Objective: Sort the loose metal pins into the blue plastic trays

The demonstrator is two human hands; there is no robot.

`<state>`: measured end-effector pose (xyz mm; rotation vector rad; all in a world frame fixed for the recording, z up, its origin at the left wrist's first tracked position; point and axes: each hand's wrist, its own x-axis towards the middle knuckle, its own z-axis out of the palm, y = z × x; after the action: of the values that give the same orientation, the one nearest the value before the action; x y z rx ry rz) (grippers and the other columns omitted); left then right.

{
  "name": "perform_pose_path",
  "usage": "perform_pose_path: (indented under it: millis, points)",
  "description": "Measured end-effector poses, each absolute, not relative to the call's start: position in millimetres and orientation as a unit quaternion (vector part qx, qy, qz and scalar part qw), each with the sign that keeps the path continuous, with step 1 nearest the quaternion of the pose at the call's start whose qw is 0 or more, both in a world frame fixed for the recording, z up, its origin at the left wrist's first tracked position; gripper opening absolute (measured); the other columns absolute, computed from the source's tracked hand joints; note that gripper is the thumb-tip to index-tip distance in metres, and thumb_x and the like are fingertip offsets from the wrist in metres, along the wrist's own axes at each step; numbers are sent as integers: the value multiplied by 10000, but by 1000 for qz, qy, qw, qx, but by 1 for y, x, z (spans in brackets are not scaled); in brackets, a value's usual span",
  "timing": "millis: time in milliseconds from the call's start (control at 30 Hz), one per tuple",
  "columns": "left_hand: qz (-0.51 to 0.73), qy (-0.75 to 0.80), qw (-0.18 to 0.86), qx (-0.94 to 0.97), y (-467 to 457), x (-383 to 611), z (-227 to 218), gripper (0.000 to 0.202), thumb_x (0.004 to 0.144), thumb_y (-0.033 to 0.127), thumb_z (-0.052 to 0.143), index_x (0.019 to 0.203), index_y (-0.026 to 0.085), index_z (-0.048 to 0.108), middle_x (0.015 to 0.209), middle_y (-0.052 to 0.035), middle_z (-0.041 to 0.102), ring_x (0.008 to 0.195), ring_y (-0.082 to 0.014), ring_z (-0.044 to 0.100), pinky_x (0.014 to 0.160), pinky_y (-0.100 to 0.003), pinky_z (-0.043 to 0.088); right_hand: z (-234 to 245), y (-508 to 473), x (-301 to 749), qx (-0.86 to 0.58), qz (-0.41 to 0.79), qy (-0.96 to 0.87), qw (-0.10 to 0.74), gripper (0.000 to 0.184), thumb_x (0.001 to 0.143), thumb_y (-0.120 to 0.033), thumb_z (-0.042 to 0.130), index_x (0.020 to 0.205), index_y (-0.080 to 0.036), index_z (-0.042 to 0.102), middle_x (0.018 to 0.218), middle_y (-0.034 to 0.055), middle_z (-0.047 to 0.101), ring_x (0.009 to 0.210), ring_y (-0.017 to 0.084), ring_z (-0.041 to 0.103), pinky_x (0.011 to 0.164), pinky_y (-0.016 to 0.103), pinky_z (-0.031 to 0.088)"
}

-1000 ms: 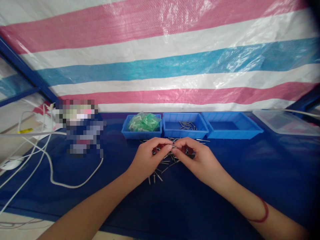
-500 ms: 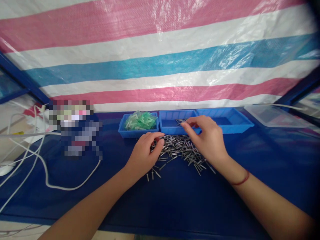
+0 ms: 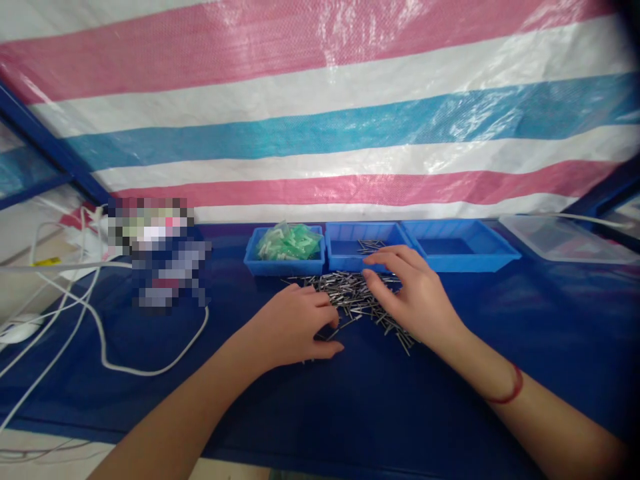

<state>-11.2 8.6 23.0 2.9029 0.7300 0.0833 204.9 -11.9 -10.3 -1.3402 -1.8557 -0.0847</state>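
Note:
A loose pile of thin metal pins that look like blind rivets (image 3: 350,293) lies on the dark blue table (image 3: 400,413). My left hand (image 3: 295,327) rests low over the pile's left side, its thumb apart from the curled fingers, and no rivet shows in it. At the pile's right, my right hand (image 3: 415,287) hovers by the front wall of the middle blue bin (image 3: 345,250). Its thumb and fingers are parted with nothing visible between them. A few rivets (image 3: 371,247) lie inside that bin, just beyond the fingers. Palms and some fingertips are hidden.
A left blue bin (image 3: 285,269) holds green and clear plastic packets (image 3: 290,243). The right blue bin (image 3: 460,247) adjoins the middle one, with a clear plastic lid (image 3: 560,240) beyond. White cables (image 3: 107,353) and a blurred-out patch lie left. A striped sheet (image 3: 320,147) hangs behind.
My right hand has drawn back from above the middle bin toward the pile, its fingers parting. My left hand has come nearer and lower, with its thumb spreading away. The view has shifted slightly.

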Motion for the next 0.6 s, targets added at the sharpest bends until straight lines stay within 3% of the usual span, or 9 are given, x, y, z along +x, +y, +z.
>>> perform_pose_path:
  millis: [200, 333, 433, 600]
  points:
    - [0, 258, 33, 966, 6, -8, 16, 115, 836, 277, 608, 780, 183, 644, 852, -24, 637, 791, -185, 574, 707, -321, 407, -4, -29, 190, -504, -15, -757, 415, 188, 868, -220, 522, 1025, -188, 620, 1076, 113, 558, 1044, 253, 565, 907, 419, 478]
    - [38, 272, 42, 961, 8, -5, 20, 192, 922, 261, 475, 850, 153, 617, 893, -54, 616, 809, -183, 575, 708, -307, 424, -2, -36, 184, -490, 12, -770, 408, 163, 875, -218, 524, 993, -179, 630, 1064, 113, 570, 1020, 238, 575, 890, 388, 481]
    - [131, 308, 94, 938, 9, -4, 23, 236, 967, 268, 380, 926, 149, 579, 919, -55, 582, 834, -165, 563, 730, -280, 434, -2, -37, 180, -474, 77, -768, 425, 136, 886, -238, 527, 957, -189, 633, 1014, 96, 595, 973, 218, 588, 845, 355, 489]
    - [235, 320, 216, 892, 8, -3, 19, 184, 960, 262, 411, 899, 165, 556, 860, -23, 546, 806, -138, 540, 728, -248, 423, -6, -36, 175, -461, 201, -714, 488, 88, 889, -264, 555, 877, -208, 622, 890, 50, 622, 811, 171, 593, 708, 303, 487]
